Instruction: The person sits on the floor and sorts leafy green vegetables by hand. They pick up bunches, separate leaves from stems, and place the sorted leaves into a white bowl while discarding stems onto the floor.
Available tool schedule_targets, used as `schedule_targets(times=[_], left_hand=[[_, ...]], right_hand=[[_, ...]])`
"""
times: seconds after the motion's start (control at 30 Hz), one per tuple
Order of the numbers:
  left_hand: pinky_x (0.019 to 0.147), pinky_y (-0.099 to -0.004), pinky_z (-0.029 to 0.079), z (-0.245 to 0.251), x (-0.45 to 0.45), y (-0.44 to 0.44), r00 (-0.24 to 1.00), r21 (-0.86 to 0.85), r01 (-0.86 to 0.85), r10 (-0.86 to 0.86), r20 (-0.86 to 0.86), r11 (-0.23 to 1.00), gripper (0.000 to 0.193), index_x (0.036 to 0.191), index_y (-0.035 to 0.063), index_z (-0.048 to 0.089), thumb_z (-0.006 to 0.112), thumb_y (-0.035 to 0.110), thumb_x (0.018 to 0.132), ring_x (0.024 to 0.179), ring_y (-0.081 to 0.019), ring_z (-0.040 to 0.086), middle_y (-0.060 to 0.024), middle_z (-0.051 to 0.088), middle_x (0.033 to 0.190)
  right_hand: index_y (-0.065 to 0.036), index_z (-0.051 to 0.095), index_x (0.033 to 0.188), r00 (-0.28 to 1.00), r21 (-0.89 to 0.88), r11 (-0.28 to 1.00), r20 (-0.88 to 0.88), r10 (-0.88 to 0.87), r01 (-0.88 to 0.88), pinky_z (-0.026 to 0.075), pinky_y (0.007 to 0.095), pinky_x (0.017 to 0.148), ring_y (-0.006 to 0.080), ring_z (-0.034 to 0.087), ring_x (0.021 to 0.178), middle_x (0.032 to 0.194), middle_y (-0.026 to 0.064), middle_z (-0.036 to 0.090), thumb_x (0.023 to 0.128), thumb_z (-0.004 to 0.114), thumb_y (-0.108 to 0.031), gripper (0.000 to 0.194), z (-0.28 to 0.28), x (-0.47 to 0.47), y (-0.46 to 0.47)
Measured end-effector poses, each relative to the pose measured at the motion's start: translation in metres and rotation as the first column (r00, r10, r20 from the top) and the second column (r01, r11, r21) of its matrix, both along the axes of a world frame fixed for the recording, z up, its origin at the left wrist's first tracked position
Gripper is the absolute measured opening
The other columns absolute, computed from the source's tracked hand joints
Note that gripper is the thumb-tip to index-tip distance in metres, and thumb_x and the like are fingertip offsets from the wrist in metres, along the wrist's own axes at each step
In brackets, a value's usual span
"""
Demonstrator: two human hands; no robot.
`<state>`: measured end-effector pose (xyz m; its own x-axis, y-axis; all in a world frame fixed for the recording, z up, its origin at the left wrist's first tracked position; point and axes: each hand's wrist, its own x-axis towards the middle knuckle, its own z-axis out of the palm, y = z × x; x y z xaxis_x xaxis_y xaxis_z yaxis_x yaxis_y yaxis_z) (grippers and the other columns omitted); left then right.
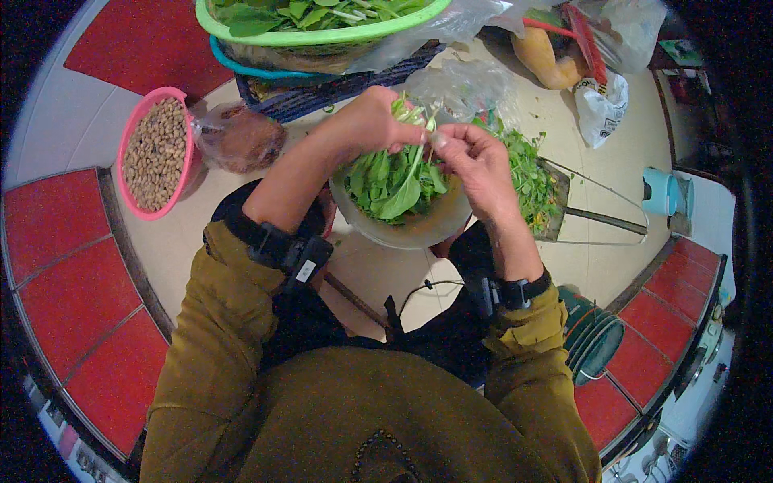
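Note:
My left hand (386,124) is closed around a bunch of leafy greens (395,193), with the pale stem ends pointing up and the leaves hanging down. Beside it, the thumb and fingers of my right hand (474,157) pinch at a stem near the top of the bunch. Both hands are over a translucent bowl (410,238), which sits between my knees. Leaves lie in or hang into the bowl; which of the two is partly hidden. Right of the bowl, a heap of loose greens (525,175) rests on a long-handled metal dustpan (552,223).
A green-rimmed basket (326,37) of greens stands ahead. To the left are a pink bowl (190,169) of small brown nuts or beans and a plastic bag (241,139) with brown contents. Plastic bags (462,87), a squash (543,57) and a dark green bucket-like container (595,341) are around me.

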<state>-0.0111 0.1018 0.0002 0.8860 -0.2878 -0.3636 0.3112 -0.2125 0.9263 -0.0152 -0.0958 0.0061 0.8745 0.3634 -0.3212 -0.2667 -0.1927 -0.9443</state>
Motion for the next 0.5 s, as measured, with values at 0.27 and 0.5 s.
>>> schedule_targets(times=[0.27, 0.5], left_hand=[[0.046, -0.0241, 0.037, -0.0023, -0.0008, -0.0030, 1.000, -0.020, 0.029, -0.029, 0.001, 0.999, 0.029, 0.073, 0.0037, 0.065, 0.079, 0.029, 0.070, 0.051, -0.0081, 0.049, 0.0011, 0.056, 0.058], [0.049, -0.0231, 0.041, -0.0092, -0.0010, -0.0038, 0.999, 0.015, 0.032, -0.033, 0.037, 0.999, 0.029, 0.082, 0.0024, 0.068, 0.079, 0.026, 0.071, 0.054, -0.0082, 0.052, -0.0006, 0.060, 0.063]], right_hand=[[0.001, 0.061, 0.096, 0.993, 0.109, 0.993, -0.100, 0.055, -0.044, 0.049, 0.0225, 0.058, 0.0094, 0.059, 0.064, 0.074, 0.0048, 0.064, 0.083, 0.067, -0.009, 0.017, 0.0074, 0.0028, -0.0033], [0.001, 0.060, 0.091, 0.976, 0.227, 0.970, -0.213, -0.033, 0.082, 0.048, 0.0227, 0.058, 0.0102, 0.058, 0.063, 0.075, 0.0054, 0.063, 0.087, 0.062, -0.009, 0.011, -0.0012, 0.0026, -0.0026]])
